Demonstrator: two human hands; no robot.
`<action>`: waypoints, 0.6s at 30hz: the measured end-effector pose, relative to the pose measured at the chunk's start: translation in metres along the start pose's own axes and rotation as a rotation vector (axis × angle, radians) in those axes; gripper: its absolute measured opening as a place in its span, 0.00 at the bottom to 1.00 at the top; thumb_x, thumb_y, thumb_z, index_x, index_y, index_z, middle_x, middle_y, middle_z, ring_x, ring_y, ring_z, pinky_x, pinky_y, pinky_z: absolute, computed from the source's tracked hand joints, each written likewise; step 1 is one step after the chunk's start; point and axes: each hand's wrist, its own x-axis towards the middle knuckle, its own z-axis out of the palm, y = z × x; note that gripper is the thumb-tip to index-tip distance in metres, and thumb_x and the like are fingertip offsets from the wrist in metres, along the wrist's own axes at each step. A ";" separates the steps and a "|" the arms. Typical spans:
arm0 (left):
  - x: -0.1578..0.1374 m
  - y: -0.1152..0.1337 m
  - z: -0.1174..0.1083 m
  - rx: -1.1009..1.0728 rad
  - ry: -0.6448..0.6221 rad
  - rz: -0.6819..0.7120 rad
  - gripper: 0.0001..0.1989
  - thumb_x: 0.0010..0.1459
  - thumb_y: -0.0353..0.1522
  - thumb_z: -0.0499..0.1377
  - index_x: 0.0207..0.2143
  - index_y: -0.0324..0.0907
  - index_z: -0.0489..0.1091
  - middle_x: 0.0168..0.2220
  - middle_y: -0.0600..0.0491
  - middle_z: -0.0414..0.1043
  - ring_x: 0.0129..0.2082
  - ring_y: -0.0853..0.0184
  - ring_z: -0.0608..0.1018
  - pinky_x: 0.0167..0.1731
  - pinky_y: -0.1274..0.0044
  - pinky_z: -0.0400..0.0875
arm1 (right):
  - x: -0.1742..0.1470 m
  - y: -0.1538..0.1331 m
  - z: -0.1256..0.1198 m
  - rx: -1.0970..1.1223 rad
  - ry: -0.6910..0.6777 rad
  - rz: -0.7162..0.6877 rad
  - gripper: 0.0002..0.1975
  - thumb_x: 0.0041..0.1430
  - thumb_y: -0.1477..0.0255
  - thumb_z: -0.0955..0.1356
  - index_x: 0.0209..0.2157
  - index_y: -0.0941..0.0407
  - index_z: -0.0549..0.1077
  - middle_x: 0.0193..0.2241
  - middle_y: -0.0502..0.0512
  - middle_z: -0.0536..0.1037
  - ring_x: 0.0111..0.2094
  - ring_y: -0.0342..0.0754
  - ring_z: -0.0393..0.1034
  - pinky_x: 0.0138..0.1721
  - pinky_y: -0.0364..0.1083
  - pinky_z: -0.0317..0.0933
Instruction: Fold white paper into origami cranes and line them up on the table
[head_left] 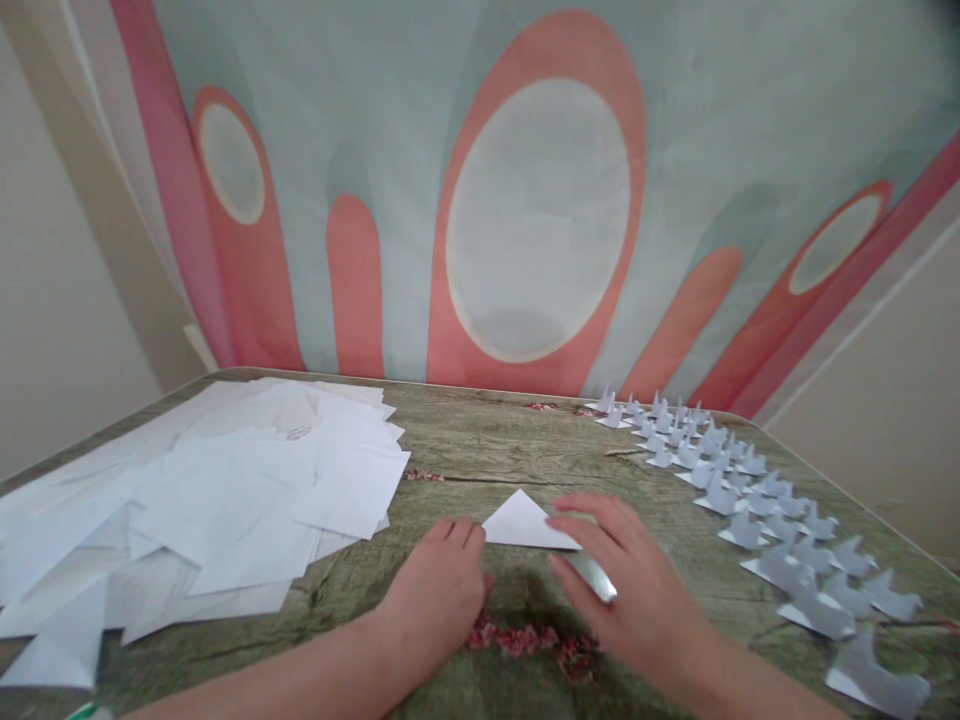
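Note:
A white sheet of paper folded into a triangle (523, 522) lies on the table between my hands, its peak pointing away from me. My left hand (442, 575) is closed at the triangle's left corner, fingers curled down and pressed together on it. Over the right corner is my right hand (622, 570), its fingers bent and the thumb apart from them. Between that thumb and the fingers shows a shiny silver tool (598, 580) with a rounded end. The rest of the tool is hidden by the hand, so its kind cannot be made out.
A wide, loose pile of white paper sheets (247, 480) covers the table's left side. Along the right side stand rows of small folded paper figures (742, 530), several in each row. The wood-patterned tabletop (480, 430) ends at a patterned backdrop (405, 300).

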 end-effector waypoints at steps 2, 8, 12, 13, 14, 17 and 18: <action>0.001 -0.002 -0.003 -0.012 0.015 -0.007 0.09 0.56 0.34 0.56 0.32 0.37 0.73 0.32 0.47 0.70 0.36 0.60 0.72 0.36 0.69 0.64 | 0.001 0.013 0.011 -0.013 -0.076 0.115 0.16 0.55 0.66 0.66 0.45 0.56 0.68 0.44 0.61 0.69 0.45 0.54 0.63 0.45 0.55 0.60; 0.006 -0.016 0.001 -0.064 0.076 -0.028 0.10 0.57 0.34 0.54 0.31 0.37 0.72 0.32 0.48 0.70 0.35 0.60 0.72 0.37 0.69 0.65 | 0.002 0.035 0.038 0.033 -0.181 0.347 0.19 0.47 0.61 0.69 0.40 0.56 0.70 0.39 0.57 0.70 0.42 0.53 0.63 0.42 0.52 0.58; 0.012 -0.026 0.012 -0.217 0.105 -0.048 0.10 0.57 0.33 0.54 0.39 0.39 0.68 0.37 0.48 0.70 0.38 0.62 0.72 0.39 0.71 0.66 | 0.001 0.032 0.043 0.077 -0.160 0.363 0.14 0.45 0.63 0.70 0.34 0.55 0.71 0.37 0.55 0.70 0.40 0.52 0.63 0.39 0.50 0.57; 0.013 -0.028 0.014 -0.264 0.118 -0.043 0.11 0.57 0.33 0.54 0.42 0.39 0.66 0.39 0.49 0.70 0.40 0.62 0.72 0.40 0.71 0.66 | 0.001 0.031 0.044 0.091 -0.158 0.361 0.13 0.46 0.63 0.70 0.33 0.55 0.71 0.36 0.54 0.70 0.39 0.51 0.63 0.39 0.50 0.57; 0.014 -0.030 0.017 -0.310 0.132 -0.036 0.12 0.57 0.33 0.54 0.44 0.40 0.65 0.40 0.49 0.69 0.41 0.63 0.71 0.42 0.71 0.65 | 0.000 0.031 0.044 0.105 -0.156 0.358 0.12 0.46 0.64 0.70 0.32 0.55 0.71 0.36 0.54 0.70 0.39 0.51 0.63 0.39 0.50 0.57; 0.016 -0.033 0.023 -0.432 0.161 -0.017 0.16 0.57 0.32 0.55 0.48 0.42 0.61 0.44 0.50 0.68 0.45 0.64 0.70 0.46 0.71 0.64 | -0.001 0.029 0.044 0.165 -0.138 0.365 0.10 0.46 0.66 0.69 0.32 0.55 0.70 0.35 0.53 0.71 0.38 0.51 0.64 0.39 0.50 0.57; 0.016 -0.034 0.024 -0.474 0.172 -0.018 0.17 0.56 0.31 0.55 0.49 0.42 0.60 0.45 0.51 0.68 0.45 0.64 0.70 0.47 0.72 0.63 | -0.002 0.028 0.043 0.198 -0.135 0.372 0.09 0.47 0.66 0.69 0.32 0.55 0.69 0.34 0.53 0.71 0.38 0.50 0.64 0.39 0.49 0.57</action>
